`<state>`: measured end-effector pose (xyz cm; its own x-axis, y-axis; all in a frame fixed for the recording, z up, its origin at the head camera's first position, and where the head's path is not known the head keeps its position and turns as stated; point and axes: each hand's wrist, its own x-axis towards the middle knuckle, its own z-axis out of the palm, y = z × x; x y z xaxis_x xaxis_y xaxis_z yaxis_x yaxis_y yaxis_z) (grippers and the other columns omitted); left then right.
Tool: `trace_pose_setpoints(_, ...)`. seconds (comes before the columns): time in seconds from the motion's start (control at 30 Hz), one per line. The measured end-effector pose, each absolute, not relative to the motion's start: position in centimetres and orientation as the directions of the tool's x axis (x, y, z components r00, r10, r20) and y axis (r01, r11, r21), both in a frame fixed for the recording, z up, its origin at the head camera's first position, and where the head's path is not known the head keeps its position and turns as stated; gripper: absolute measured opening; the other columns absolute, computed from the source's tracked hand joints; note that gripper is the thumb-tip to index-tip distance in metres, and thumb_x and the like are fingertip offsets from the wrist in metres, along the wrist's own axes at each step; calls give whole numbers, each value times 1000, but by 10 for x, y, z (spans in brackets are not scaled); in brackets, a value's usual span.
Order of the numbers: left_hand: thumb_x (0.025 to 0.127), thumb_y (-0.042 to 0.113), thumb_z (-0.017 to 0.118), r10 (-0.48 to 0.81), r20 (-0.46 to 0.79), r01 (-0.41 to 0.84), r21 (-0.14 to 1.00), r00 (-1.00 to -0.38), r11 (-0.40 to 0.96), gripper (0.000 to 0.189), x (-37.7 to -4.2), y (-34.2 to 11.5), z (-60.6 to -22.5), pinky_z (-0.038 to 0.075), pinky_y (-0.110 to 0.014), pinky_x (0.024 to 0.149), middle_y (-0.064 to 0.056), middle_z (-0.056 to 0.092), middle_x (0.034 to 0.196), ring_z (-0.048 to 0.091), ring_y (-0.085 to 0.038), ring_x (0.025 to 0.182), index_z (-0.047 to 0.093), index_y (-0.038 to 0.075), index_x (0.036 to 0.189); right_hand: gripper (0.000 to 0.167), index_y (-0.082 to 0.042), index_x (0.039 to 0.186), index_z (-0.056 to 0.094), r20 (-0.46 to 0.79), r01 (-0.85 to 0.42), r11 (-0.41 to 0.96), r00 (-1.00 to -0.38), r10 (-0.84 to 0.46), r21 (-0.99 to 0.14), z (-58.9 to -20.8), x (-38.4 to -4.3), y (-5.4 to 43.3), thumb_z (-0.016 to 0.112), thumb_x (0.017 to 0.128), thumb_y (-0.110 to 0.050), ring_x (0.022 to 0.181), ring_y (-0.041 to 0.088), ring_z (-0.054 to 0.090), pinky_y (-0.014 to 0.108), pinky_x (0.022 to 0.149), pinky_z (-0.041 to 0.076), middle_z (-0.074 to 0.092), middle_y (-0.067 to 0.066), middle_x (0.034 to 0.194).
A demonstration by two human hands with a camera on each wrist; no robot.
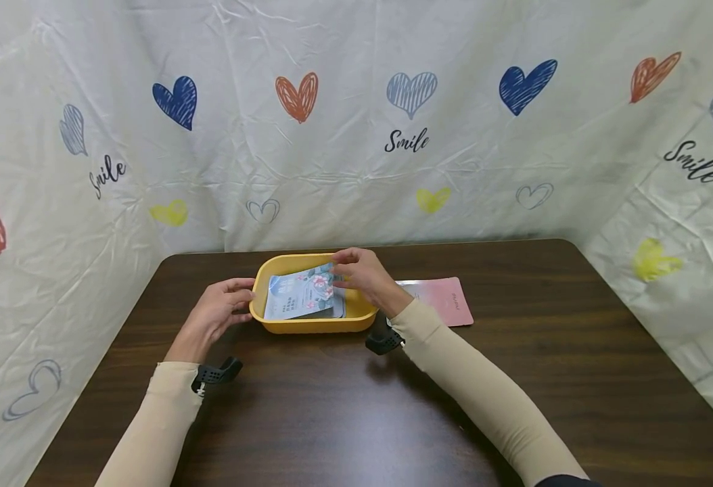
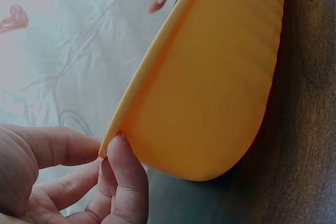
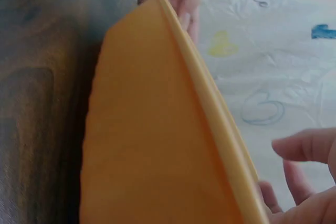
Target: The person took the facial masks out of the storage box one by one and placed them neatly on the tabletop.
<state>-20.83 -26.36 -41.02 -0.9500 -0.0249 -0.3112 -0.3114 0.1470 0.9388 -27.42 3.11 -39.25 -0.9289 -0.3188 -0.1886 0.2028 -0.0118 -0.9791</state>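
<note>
A yellow plastic basket stands near the far side of the table. Its rim is pinched between thumb and fingers of my left hand, as the left wrist view shows at the hand. Inside lies a light blue sachet printed with flowers, tilted, over another flat packet mostly hidden. My right hand hangs over the basket's right part, beside the sachet's upper right corner. In the right wrist view this hand has thumb and fingers apart, with nothing visible between them.
A pink and silver sachet lies on the dark wooden table, right of the basket and partly behind my right wrist. White cloth with printed hearts hangs behind the table and along both sides.
</note>
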Motion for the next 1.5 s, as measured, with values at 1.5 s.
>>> trace_pose_setpoints(1.5,102,15,61,-35,-304,-306,943,-952,129,48,-208,-263,-412,59,-28,80,-18,51,140,62,-22,99,50,4,147,25,5,120,65,-314,244,212,-850,-423,-946,-398,-269,14,65,98,-8,73,17,69,25,59,56,71,10,89)
